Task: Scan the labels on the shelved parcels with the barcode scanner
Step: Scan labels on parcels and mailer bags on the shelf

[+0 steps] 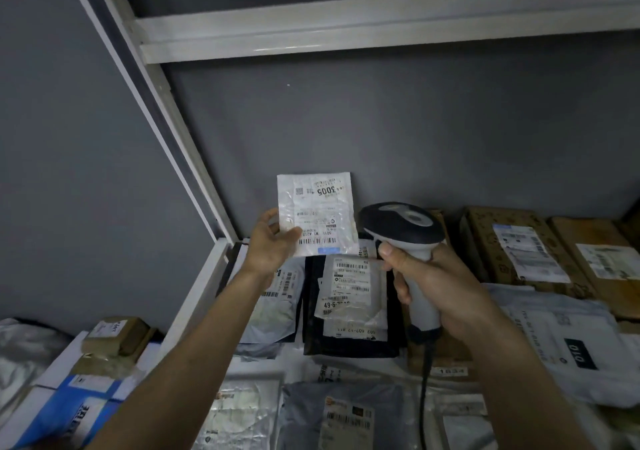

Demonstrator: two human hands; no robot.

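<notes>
My left hand [272, 243] holds up a small white flat parcel [317, 214] by its lower left corner, label facing me and upside down, above the shelf. My right hand [429, 285] grips the white handle of the barcode scanner [403, 227], whose dark head sits just right of the parcel. The scanner's black cable [425, 390] hangs down. Below lie a black mailer [349, 311] with a white label and a grey mailer [277, 297].
Brown cardboard boxes [526, 245] with labels stand at the back right of the shelf. White and grey mailer bags [568, 342] cover the front. The white shelf upright [166, 130] runs along the left. Boxes [114, 338] are piled outside it at lower left.
</notes>
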